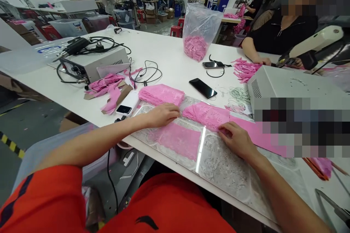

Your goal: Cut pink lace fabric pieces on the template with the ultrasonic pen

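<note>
A single pink lace piece [179, 141] lies flat on the clear-topped lace sheet [224, 164] in front of me. Over its upper left edge is my left hand [166, 114], fingers curled together; whatever is under the fingertips is hidden. A stack of pink lace pieces [205, 114] lies between my hands. At its lower right corner, my right hand [235, 139] pinches the lace with thumb and forefinger. Farther back on the left, close to my left hand, rests a second stack of pink pieces [162, 94].
A white power bank [128, 103] and a grey control box [102, 62] with cables stand left. A black phone [202, 87] lies behind the stacks. A bag of pink strips [195, 45] stands at the back. Scissors [335, 207] lie right; a co-worker [273, 32] sits across.
</note>
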Motion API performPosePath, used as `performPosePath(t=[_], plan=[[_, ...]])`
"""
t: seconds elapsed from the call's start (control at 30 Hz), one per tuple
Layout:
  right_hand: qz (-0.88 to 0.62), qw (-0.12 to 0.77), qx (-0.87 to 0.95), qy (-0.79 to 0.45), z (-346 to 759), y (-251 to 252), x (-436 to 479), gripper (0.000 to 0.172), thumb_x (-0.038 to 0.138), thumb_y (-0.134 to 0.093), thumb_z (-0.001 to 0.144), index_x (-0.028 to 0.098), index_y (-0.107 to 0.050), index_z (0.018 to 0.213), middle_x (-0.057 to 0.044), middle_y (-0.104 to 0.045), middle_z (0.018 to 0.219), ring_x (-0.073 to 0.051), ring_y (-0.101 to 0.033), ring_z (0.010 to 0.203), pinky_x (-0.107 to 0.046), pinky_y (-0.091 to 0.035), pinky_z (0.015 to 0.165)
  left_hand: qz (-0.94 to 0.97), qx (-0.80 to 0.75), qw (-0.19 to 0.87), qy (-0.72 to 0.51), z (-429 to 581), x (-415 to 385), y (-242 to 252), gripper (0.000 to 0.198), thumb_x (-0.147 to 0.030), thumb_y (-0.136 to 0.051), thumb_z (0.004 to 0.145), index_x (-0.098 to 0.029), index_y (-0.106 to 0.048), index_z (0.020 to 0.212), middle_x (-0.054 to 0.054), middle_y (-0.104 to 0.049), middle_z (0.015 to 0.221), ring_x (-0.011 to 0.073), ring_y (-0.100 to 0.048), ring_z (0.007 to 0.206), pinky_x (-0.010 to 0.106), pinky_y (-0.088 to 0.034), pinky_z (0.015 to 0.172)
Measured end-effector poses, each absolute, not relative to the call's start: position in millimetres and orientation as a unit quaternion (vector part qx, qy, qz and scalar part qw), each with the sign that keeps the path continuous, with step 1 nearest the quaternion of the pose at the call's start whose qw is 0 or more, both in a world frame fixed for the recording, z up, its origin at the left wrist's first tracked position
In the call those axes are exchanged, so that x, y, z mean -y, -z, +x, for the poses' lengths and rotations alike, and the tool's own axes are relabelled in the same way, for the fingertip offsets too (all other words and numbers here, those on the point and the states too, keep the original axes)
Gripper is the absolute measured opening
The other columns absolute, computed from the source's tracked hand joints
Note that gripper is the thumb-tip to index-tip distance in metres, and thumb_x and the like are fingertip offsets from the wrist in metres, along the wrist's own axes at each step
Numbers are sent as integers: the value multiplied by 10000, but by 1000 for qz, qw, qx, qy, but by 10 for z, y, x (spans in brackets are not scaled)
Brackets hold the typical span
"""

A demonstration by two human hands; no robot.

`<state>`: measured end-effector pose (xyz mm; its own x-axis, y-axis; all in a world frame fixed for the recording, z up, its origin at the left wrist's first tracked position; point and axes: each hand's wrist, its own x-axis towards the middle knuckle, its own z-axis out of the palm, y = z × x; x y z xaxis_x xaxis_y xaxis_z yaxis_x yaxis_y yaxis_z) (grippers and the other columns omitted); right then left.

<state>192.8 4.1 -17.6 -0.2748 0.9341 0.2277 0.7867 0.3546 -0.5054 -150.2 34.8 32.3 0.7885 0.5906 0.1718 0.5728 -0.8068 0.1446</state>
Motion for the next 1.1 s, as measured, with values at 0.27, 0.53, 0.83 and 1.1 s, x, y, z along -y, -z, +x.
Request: performPosePath(t=[0.27, 0.53, 0.83, 1.1], plan=[[-542, 265, 780, -164, 1909, 182, -39, 146, 313, -532, 850, 233, -653, 840, -39, -652, 885, -171, -623, 734, -326, -508, 674, 942, -324, 47, -75, -881, -959, -270, 142, -161, -591, 863, -160, -699, 955, 84, -659, 993, 206, -616, 891, 305, -468, 822], [-543, 297, 767, -172, 1902, 167, -60, 164, 314, -516, 862, 218, -632, 796, -48, -641, 824, -166, -569, 696, -315, -479, 656, 949, -302, 51, -80, -643, -960, -213, 148, -277, -649, 867, -200, -718, 972, 66, -647, 1099, 210, -605, 975, 318, -429, 878], [-552, 302, 763, -146, 1864, 35, -19, 146, 340, -560, 841, 212, -621, 873, -51, -641, 862, -161, -576, 692, -310, -484, 653, 946, -287, 40, -147, -604, -925, -228, 196, -201, -526, 948, -184, -701, 861, 65, -649, 1080, 180, -605, 957, 306, -422, 863], [-570, 283, 763, -117, 1217, -209, -237, 378, 217, -620, 762, 212, -594, 1138, -91, -682, 1103, -236, -621, 993, -337, -500, 774, 941, -272, 59, -192, -545, -881, -311, 118, -206, -575, 922, -200, -691, 902, 53, -653, 1057, 180, -608, 982, 309, -454, 895]])
